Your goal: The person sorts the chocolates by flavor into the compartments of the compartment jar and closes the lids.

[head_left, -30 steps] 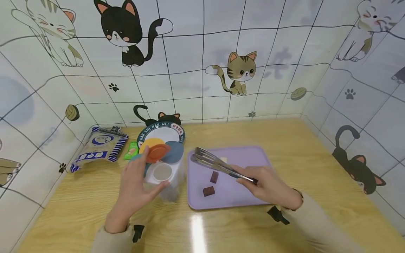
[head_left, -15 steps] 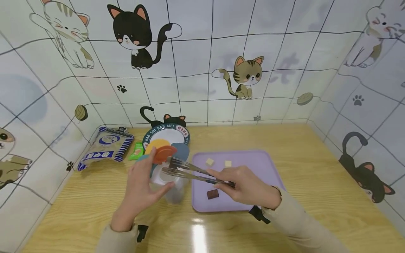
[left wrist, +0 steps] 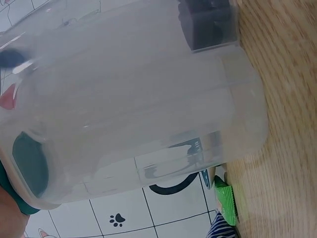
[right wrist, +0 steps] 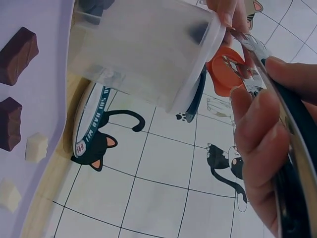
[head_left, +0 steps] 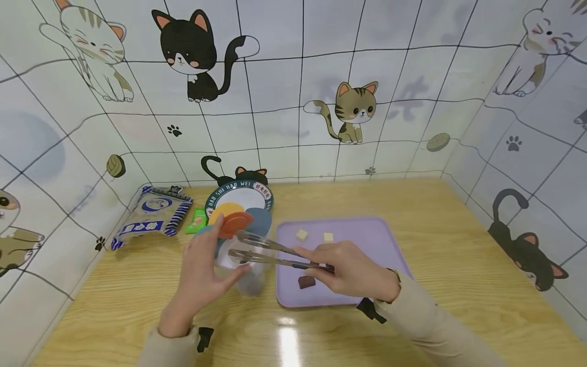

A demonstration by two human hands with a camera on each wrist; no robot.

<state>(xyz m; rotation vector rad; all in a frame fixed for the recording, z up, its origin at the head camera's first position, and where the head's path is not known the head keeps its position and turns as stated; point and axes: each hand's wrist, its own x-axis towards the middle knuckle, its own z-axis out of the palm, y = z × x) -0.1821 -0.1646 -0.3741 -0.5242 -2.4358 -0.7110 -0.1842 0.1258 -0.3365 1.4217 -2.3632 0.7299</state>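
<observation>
With tongs (head_left: 266, 258) clasped in the right hand (head_left: 350, 270) and the jar (head_left: 251, 282) in the left (head_left: 199, 275), chocolate (right wrist: 199, 32) is seemingly being dropped; next, lift clear.

I see bright, soft light all over, with a white streak of glare (head_left: 289, 344) by the near edge of the bench (head_left: 440, 219). From the left wrist, the container (left wrist: 133, 114) looks hazy.

In the head view's left half, tongs (head_left: 275, 260) are partly hiding the container (head_left: 252, 284) mouth, and lids (head_left: 236, 223) are partly covering a plate (head_left: 240, 197).
</observation>
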